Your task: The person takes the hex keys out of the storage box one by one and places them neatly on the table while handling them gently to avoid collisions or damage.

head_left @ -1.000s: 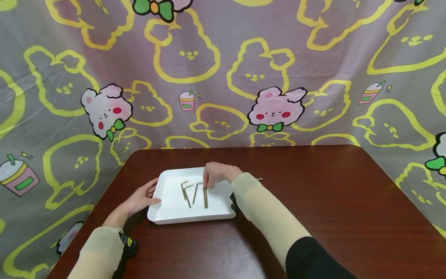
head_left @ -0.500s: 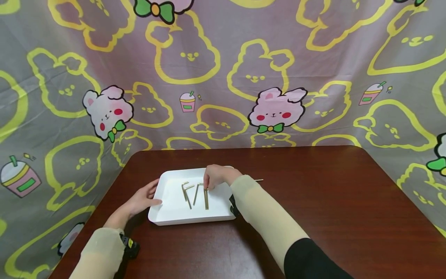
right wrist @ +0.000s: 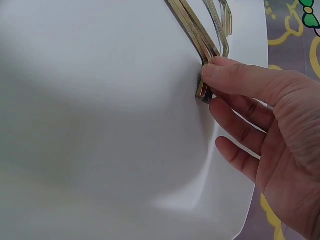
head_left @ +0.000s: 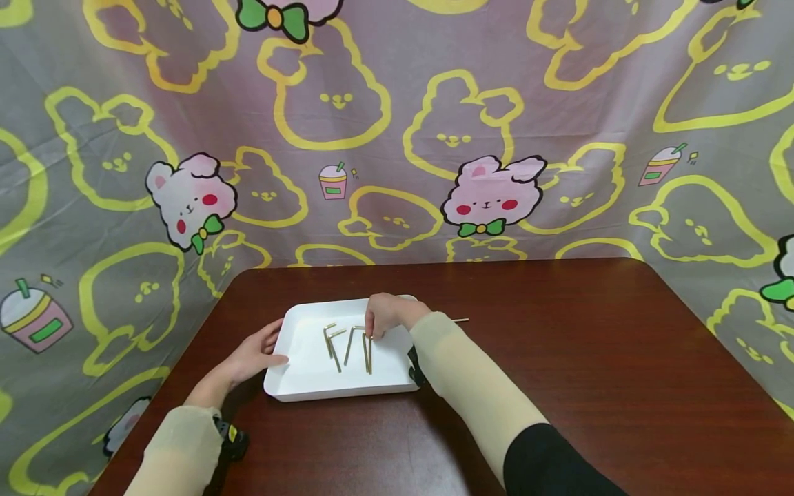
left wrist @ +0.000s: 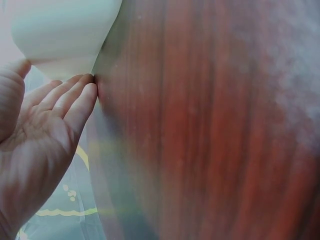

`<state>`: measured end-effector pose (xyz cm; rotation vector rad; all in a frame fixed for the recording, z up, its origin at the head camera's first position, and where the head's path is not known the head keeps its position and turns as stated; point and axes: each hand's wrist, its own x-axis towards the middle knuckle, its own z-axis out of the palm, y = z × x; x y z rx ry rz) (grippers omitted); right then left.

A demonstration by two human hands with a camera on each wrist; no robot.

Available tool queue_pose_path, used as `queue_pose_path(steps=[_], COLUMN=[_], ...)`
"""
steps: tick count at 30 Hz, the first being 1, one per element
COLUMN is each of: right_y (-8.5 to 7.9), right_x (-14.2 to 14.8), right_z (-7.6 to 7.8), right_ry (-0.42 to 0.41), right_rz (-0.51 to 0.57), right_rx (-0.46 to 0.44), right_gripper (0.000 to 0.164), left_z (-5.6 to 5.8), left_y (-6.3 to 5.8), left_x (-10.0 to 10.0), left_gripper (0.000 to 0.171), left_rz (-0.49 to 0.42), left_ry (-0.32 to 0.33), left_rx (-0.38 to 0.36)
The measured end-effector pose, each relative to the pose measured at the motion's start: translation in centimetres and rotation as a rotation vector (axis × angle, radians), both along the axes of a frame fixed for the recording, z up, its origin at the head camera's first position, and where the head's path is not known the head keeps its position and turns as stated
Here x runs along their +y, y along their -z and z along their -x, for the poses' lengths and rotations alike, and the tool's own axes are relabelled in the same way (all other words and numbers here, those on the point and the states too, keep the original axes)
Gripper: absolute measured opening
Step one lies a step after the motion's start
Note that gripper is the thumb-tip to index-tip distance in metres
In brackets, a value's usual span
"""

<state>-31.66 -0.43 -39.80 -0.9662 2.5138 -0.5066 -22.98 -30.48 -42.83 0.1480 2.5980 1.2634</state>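
A shallow white tray [head_left: 344,396] lies on the table and holds several brass-coloured hex keys. My left hand [head_left: 251,353] grips its left edge, thumb over the rim and fingers against the outer wall [left wrist: 65,37]. Over the tray's right half, my right hand [head_left: 389,313] pinches a hex key [head_left: 371,362] near its bend. In the right wrist view, two hex keys [right wrist: 192,27] cross close together at the thumb and forefinger, and their short ends show below the thumb. The right hand's other fingers are loosely bent. More hex keys [head_left: 335,353] lie towards the tray's left.
The dark brown table [head_left: 558,344] extends to the right. Beyond the right forearm, a thin metal end [head_left: 461,319] shows on the tabletop. A patterned cloth [head_left: 397,158] hangs behind the table and along its sides.
The two hex keys at my right hand lay side by side and now spread into a narrow V, one shifted slightly right. My left hand and the tray have hardly moved.
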Motion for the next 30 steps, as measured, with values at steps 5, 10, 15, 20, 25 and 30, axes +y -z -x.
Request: queue_pose_path(steps=[5,10,15,20,25,30], right_y=[-0.02,0.02,0.04,-0.04,0.01,-0.01], right_x=[-0.07,-0.13,-0.14,-0.27,-0.29,-0.27], right_z=[-0.04,-0.09,-0.14,-0.20,-0.16,0.08], right_ry=[-0.002,-0.010,-0.005,-0.034,-0.050,-0.044], right_rz=[-0.011,-0.022,-0.031,-0.048,-0.064,-0.079], right_rx=[0.009,0.020,0.023,0.044,0.052,0.073], right_gripper=[0.015,0.015,0.020,0.021,0.021,0.021], left_z=[-0.02,0.04,0.24,0.29,0.19,0.33], left_y=[0.11,0.26,0.40,0.45,0.46,0.37], left_x=[0.02,-0.08,-0.22,-0.23,-0.14,-0.22], left_gripper=[0.089,0.089,0.089,0.088,0.087,0.087], left_rz=[-0.007,-0.011,-0.013,-0.018,-0.025,-0.021], left_ry=[-0.007,-0.005,-0.011,-0.026,-0.022,-0.024], left_rx=[-0.003,0.000,0.004,-0.004,-0.006,-0.003])
